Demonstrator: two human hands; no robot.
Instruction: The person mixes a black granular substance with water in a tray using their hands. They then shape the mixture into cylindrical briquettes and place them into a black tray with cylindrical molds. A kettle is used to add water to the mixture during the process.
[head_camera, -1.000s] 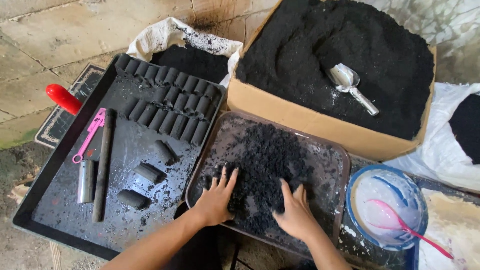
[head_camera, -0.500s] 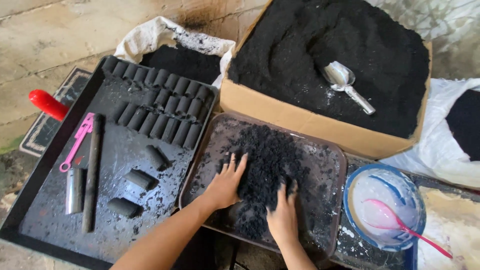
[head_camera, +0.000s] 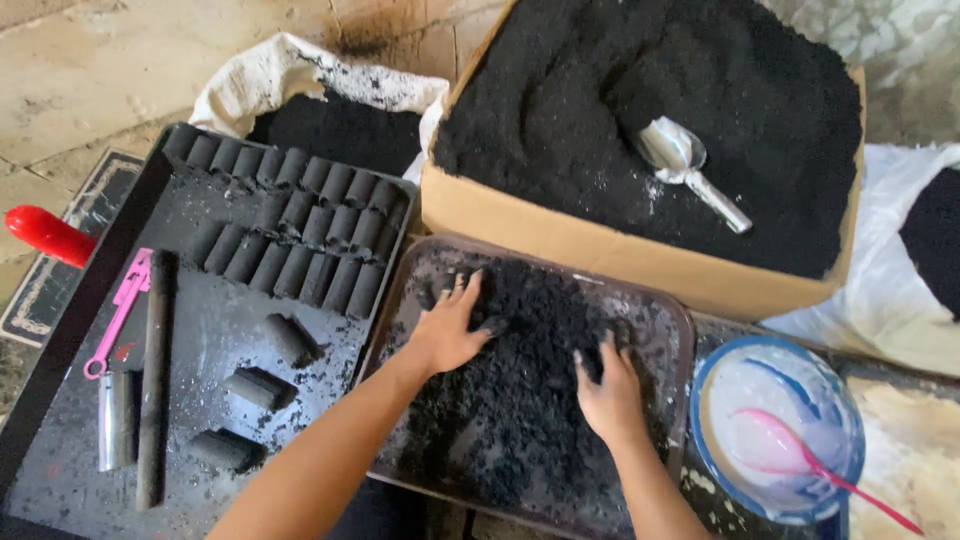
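Under your hands, fingertips vanish into black powder (head_camera: 520, 390): left hand (head_camera: 447, 330) and right hand (head_camera: 608, 395) spread flat, apart, on the brown tray (head_camera: 680, 330); concrete floor (head_camera: 110, 70) around.

left hand (head_camera: 447, 335) reached farther up, right hand (head_camera: 606, 392) followed

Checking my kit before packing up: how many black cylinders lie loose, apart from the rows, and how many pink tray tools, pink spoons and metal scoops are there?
Loose black cylinders: 3
Pink tray tool: 1
Pink spoon: 1
Metal scoop: 1
Total: 6
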